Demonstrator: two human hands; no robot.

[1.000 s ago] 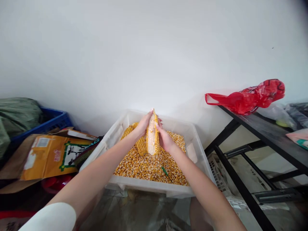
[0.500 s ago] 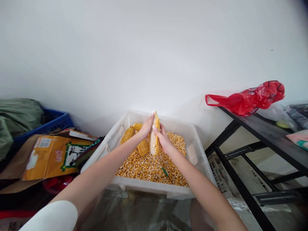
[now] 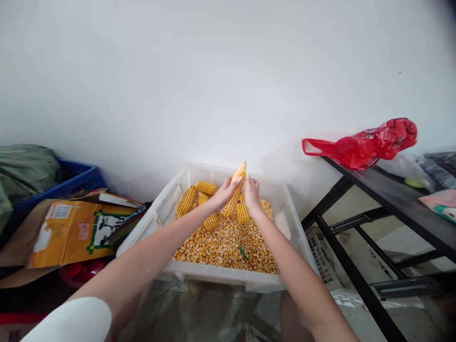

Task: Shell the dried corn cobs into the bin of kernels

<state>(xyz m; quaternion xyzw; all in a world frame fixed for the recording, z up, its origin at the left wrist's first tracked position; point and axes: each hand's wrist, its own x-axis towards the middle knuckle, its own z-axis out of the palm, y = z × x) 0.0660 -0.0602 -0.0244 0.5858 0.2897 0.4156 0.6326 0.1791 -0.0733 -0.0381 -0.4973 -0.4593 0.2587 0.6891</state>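
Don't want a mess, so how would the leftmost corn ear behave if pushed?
The leftmost corn ear would likely roll, being rounded, though loose kernels beside it may slow it. Probably stiff: its rows look tightly packed.

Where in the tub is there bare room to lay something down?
Widest patch without cobs: the corn kernels at the front, bordered by the tub's front wall, the green-handled tool on the right and the left-side cobs behind. Crowded: the back left, where those cobs bunch, and the middle, where the left hand grips a corn cob beside the right hand.
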